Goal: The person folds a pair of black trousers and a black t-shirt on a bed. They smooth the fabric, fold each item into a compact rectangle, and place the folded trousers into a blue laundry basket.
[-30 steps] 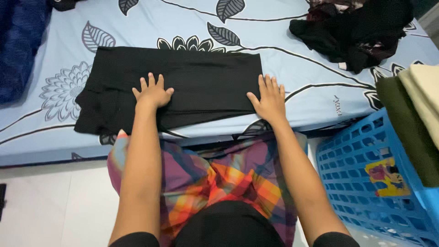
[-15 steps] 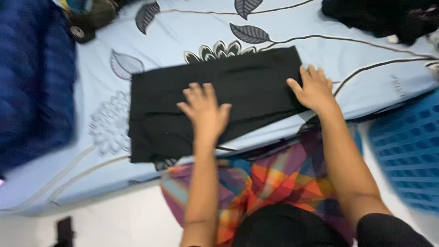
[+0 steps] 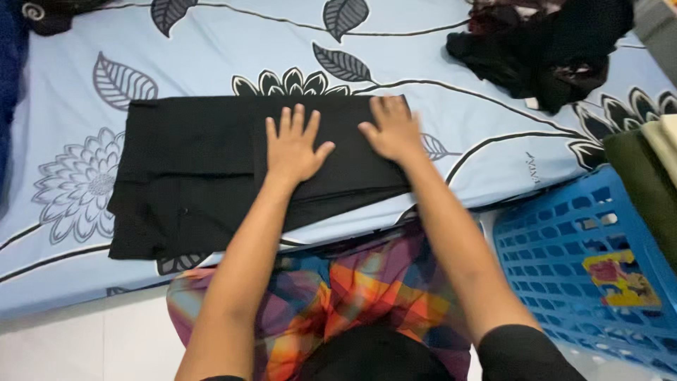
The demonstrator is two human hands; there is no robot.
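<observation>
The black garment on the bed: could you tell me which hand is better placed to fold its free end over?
Probably the left hand: it lies flat nearer the garment's unfolded left end. The right hand rests at the folded right edge.

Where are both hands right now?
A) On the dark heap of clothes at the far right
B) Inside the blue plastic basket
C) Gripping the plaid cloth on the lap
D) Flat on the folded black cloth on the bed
D: the left hand and right hand lie palm-down, fingers spread, on the folded black cloth.
</observation>
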